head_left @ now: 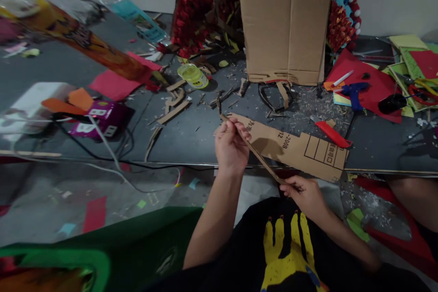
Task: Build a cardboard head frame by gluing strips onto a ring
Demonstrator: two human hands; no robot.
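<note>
A thin cardboard strip (259,157) slants between my two hands, over the front edge of the table. My left hand (232,143) grips its upper end with the fingers closed. Near the lower end, my right hand (304,191) pinches the strip. Under and behind it lies a flat piece of printed cardboard (290,148), partly overhanging the edge. A red utility knife (330,133) rests on that piece's right side. Farther back stands a tall brown cardboard box (285,23), with curled cardboard scraps (275,96) at its foot.
Cardboard offcuts and crumbs litter the dark table (205,132). A yellow tub (193,76), a purple box (101,118) and cables stand left. Red paper (366,82), a blue glue gun (355,93) and scissors (424,91) lie right. A green bin (147,237) is below left; a person's limb (415,196) shows right.
</note>
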